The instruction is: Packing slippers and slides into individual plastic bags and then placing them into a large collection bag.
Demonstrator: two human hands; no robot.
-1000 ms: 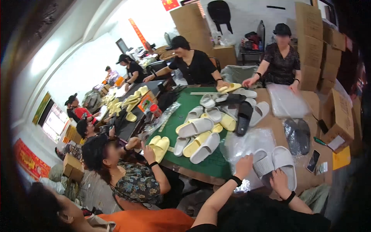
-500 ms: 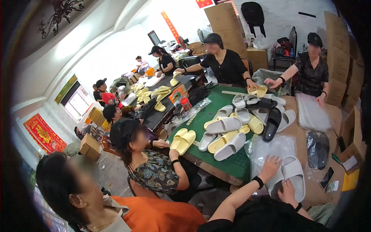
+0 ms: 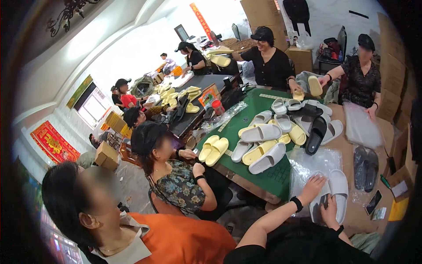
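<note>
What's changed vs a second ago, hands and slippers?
Left hand moved right, from the outer edge of the left grey slipper to over its strap. The far-right co-worker's hand, without a slipper before, now holds up a yellow slipper. Unchanged: right hand at the grey pair, slipper pile, phone.
</note>
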